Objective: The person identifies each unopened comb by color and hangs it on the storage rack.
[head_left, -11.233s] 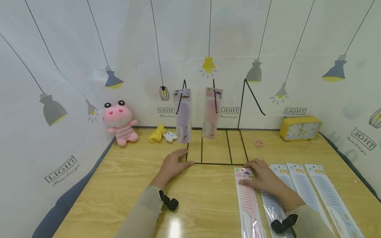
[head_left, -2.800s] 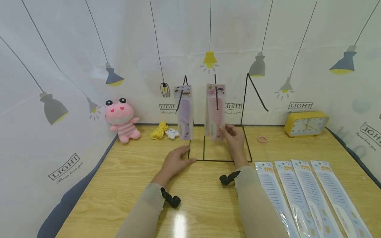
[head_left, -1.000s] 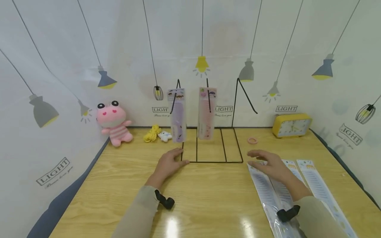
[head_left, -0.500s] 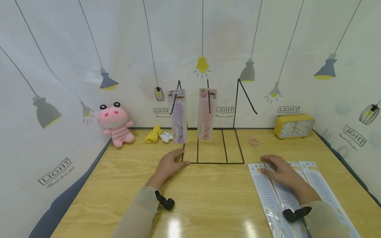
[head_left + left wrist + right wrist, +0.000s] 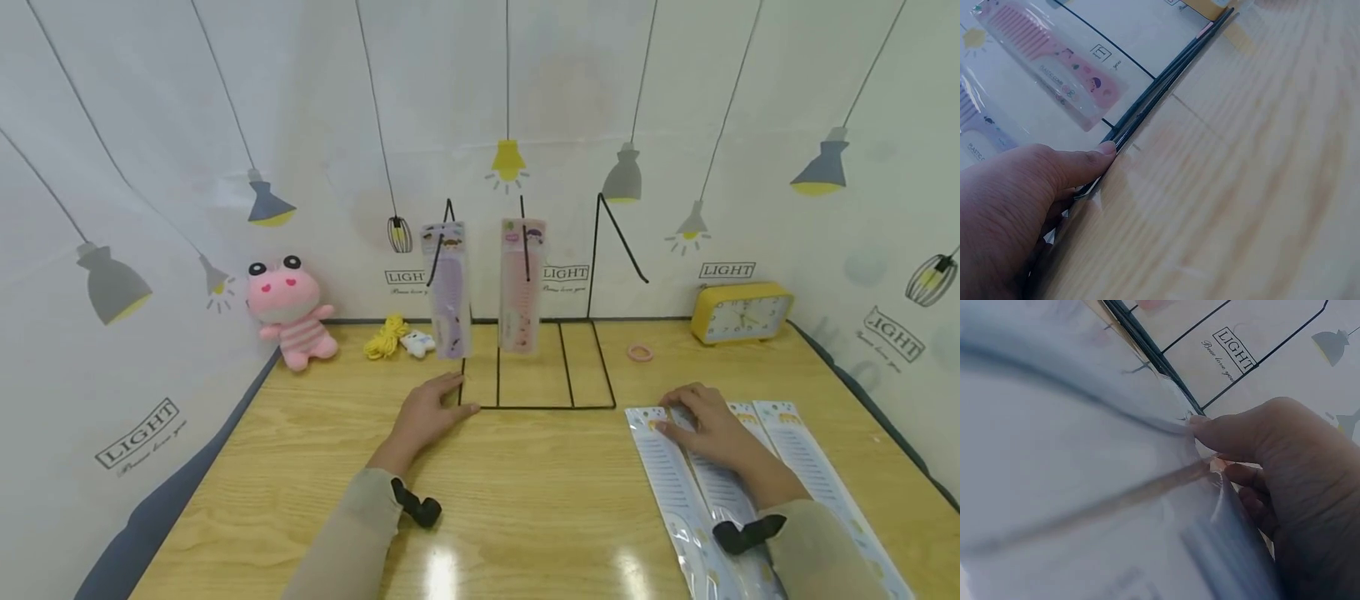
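Note:
My left hand (image 5: 427, 417) rests at the front left corner of the black wire rack (image 5: 555, 408), thumb and fingers touching its base wires. A packaged purple comb (image 5: 452, 308) hangs on the rack's left hook, and a packaged pink comb (image 5: 521, 292) on the middle one. The right hook bears nothing. My right hand (image 5: 708, 425) is over the packaged blue combs on the table, between the leftmost blue comb (image 5: 667, 483) and its neighbour. In the right wrist view, thumb and finger pinch a clear package edge (image 5: 1194, 440); which package is hard to tell.
Another packaged blue comb (image 5: 817, 475) lies at the far right. Behind stand a yellow clock (image 5: 742, 314) and a pink ring (image 5: 640, 353). Left of the rack are a pink plush toy (image 5: 292, 312), yellow cord (image 5: 386, 337) and a small white figure (image 5: 417, 343).
A packaged pink comb went from the table to the middle hook. My right hand then came back right and settled on the blue combs' top edges. My left hand has stayed at the rack.

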